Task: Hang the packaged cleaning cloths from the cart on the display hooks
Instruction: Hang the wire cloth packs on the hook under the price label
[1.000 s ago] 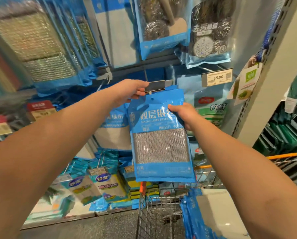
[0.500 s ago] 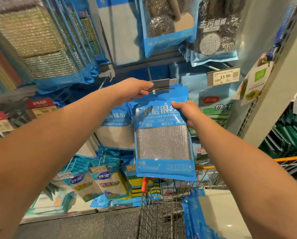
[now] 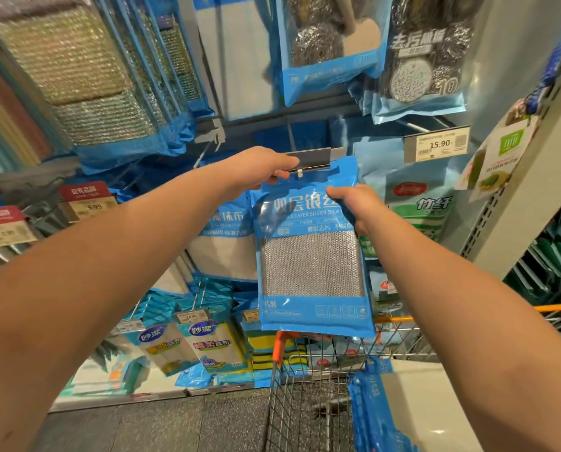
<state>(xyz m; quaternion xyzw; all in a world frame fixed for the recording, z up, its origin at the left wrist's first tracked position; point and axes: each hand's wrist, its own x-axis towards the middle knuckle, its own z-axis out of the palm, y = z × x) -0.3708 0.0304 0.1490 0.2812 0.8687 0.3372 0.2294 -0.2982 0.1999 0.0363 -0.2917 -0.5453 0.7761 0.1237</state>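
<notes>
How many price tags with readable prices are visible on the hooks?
3: the 15.90 tag upper right, the 9.99 tag at left, the 24.90 tag lower centre. Others are blurred or hidden.

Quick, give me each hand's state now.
Left hand: pinching the dark label holder.
Right hand: gripping the blue cloth package.

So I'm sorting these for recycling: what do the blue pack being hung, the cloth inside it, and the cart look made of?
The blue pack looks like glossy plastic film: it shines and puckers at its sealed edges. The cloth behind its clear window looks like silvery metallic mesh, glittering in a fine knit; real wire or coated fibre, I can't tell. The cart looks like bare steel wire grid, with orange, probably plastic, trim.
</notes>
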